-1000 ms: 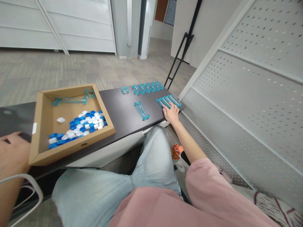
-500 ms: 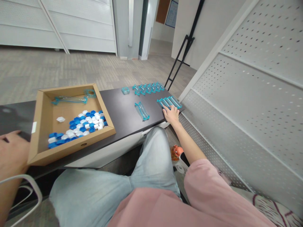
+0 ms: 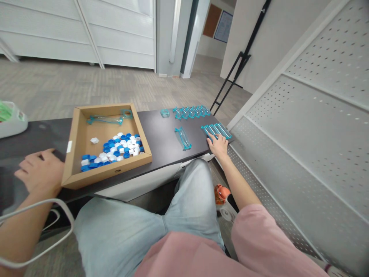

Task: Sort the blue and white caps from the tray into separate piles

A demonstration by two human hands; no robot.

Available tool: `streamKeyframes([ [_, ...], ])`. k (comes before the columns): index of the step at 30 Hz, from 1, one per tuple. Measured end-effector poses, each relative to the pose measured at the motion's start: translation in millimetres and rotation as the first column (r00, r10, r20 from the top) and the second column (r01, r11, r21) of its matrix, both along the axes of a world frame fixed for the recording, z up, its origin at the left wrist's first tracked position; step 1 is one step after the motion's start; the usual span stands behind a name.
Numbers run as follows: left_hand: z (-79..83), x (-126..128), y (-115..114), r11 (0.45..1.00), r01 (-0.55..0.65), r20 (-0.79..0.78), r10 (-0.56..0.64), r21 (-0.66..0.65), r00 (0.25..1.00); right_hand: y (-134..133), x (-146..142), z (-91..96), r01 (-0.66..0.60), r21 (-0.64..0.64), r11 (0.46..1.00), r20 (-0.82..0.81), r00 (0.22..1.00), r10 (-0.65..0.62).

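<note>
My right hand (image 3: 219,145) lies at the near edge of a block of clear plastic strips with teal edges (image 3: 216,130). Its fingers are stretched apart and touch the strips. Left of it, one curved clear piece with teal ends (image 3: 183,138) lies alone. Behind these stands a row of arched teal-edged pieces (image 3: 191,112), with a small squarish teal piece (image 3: 165,112) to its left. My left hand (image 3: 42,169) rests beside the cardboard box (image 3: 69,165), fingers loosely apart, holding nothing. Blue and white hexagonal pieces (image 3: 115,148) and a long teal-edged piece (image 3: 105,119) lie inside the box.
The dark table (image 3: 157,134) runs across in front of me. A white container with green contents (image 3: 13,119) stands at its far left. A perforated panel (image 3: 311,127) borders the right side. A white cable (image 3: 67,215) loops by my left forearm.
The view has swung left, so things appear farther right and the white container shows. My left hand is more fully in view. My right hand stays at the strips.
</note>
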State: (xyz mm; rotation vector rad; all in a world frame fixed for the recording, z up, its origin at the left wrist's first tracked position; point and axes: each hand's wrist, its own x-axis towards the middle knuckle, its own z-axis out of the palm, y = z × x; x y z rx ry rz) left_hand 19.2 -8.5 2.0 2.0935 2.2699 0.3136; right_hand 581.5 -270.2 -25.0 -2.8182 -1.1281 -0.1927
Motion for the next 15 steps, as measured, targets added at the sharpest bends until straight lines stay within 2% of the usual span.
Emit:
streamKeyframes([
  [2,-9.8,-5,4,0.998,-0.057,0.058,0.057,0.000,0.997,-1,1,-1.6,-0.004,0.011,1.000,0.020,1.000,0.004],
  [6,-21.8,-9,10,0.998,-0.038,0.123,0.033,0.044,0.992,0,4,-3.4,-0.004,0.036,0.999,0.086,0.996,0.000],
  [9,-24.8,-10,11,0.996,-0.049,0.142,0.037,0.078,0.989,0,3,-3.5,-0.001,0.046,0.999,0.117,0.993,-0.005],
  [15,-27.5,-12,13,0.997,-0.055,0.177,0.045,0.053,0.983,1,3,-4.1,-0.005,0.085,0.996,0.072,0.997,-0.001],
])
